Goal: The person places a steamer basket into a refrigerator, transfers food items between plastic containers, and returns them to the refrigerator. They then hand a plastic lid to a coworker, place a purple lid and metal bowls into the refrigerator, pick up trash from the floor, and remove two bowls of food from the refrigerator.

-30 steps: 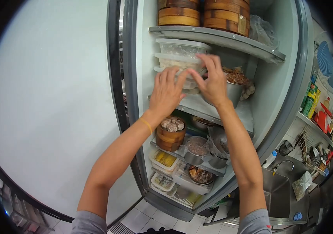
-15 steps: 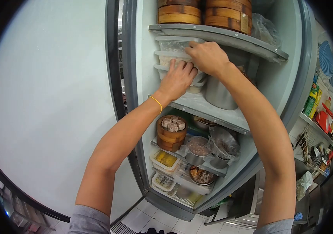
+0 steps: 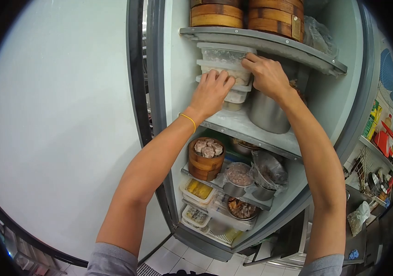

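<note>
A stack of clear plastic lidded containers stands on the second shelf of an open fridge. My left hand grips the stack's left side at the lower containers. My right hand clasps the right side of the upper containers, fingers curled on their edge. A steel pot stands just right of the stack, under my right wrist. A yellow band circles my left wrist.
Bamboo steamers fill the top shelf. Below sit a steamer with dumplings, steel bowls of food and plastic trays. The fridge door stands open at left. A sink and cluttered shelves lie at right.
Both hands moved from in front of the stack onto it: the left slid to its left side, the right rose to the upper containers. The view shifted slightly.
</note>
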The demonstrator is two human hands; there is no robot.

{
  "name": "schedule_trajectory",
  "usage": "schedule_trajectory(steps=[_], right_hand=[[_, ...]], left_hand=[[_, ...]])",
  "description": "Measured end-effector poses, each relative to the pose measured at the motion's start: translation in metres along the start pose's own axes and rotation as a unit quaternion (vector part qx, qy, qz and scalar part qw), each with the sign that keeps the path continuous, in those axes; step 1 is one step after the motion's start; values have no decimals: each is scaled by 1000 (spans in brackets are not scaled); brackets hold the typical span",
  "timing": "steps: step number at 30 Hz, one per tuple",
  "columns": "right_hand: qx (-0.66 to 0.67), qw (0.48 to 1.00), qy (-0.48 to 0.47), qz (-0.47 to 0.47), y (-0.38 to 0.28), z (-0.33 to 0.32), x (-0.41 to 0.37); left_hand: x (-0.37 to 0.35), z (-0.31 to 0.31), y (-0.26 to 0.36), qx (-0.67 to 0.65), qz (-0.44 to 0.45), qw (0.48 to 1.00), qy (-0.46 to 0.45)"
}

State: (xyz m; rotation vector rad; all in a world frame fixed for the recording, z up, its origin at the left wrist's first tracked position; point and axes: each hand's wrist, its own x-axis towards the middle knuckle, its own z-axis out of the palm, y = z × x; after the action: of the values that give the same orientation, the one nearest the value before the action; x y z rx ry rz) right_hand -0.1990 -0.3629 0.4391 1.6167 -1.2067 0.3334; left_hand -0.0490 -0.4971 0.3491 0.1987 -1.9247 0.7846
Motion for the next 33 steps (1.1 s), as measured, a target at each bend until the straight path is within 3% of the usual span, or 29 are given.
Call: schedule_trajectory(steps=[8, 14, 17, 19, 20, 23, 25, 33], right_hand=[[5, 999, -4, 39, 9, -5, -11], [19, 999, 29, 4, -1, -8, -2], [31, 999, 13, 22, 2, 0, -7], [65, 989, 57, 117, 21, 13, -24], [66, 990, 54, 116, 24, 18, -27], [98, 988, 45, 111, 28, 14, -21], [156, 983, -36, 86, 26, -1, -14], [166, 967, 3, 193, 19, 41, -6]], left_hand=[[7, -18, 1, -43, 38, 998, -40], [-16, 9, -9, 22, 0, 995, 93], [-33, 9, -24, 28, -37, 996, 80], [-35, 2, -36, 2, -65, 998, 16], [-33, -3, -30, 0, -68, 998, 14], [-19, -23, -18, 9, -37, 999, 3], [-23, -38, -19, -21, -34, 999, -1], [-19, -174, -15, -69, -15, 997, 16]])
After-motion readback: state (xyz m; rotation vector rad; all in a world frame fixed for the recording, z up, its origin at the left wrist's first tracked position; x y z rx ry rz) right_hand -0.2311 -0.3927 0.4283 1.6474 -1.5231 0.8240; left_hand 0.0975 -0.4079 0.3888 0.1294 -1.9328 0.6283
